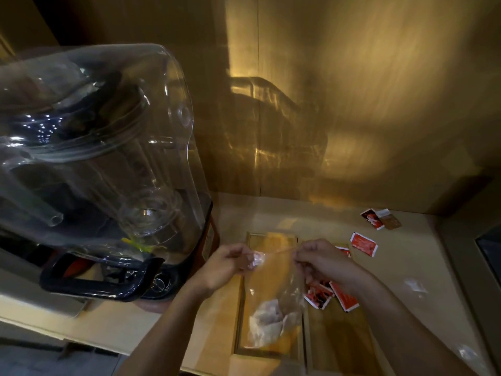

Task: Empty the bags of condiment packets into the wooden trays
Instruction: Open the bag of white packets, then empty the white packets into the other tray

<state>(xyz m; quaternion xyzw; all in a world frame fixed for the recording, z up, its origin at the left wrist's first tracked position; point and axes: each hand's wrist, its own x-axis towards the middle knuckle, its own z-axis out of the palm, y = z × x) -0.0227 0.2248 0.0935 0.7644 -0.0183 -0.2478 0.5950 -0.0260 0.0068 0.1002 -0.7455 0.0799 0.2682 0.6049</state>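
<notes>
A clear bag (273,318) of pale packets is pinched at its mouth by left hand (230,263) and right hand (322,260), above the left wooden tray (242,308) near the counter's front edge — a sudden tear risks packets scattering past the tray.

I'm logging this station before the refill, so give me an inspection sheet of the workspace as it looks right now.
Surface: light counter, dim warm lighting.
Job's things: clear bag of pale packets held over the left tray; right tray holds red packets.
Clutter: loose red packets and a brown one on the counter beyond the trays; clear plastic scraps at right.
Grips: left hand and right hand each pinch the bag's top, pulling it apart.
Cables: nothing seen.
Surroundings: blender under a clear cover at left, shiny gold wall behind.
</notes>
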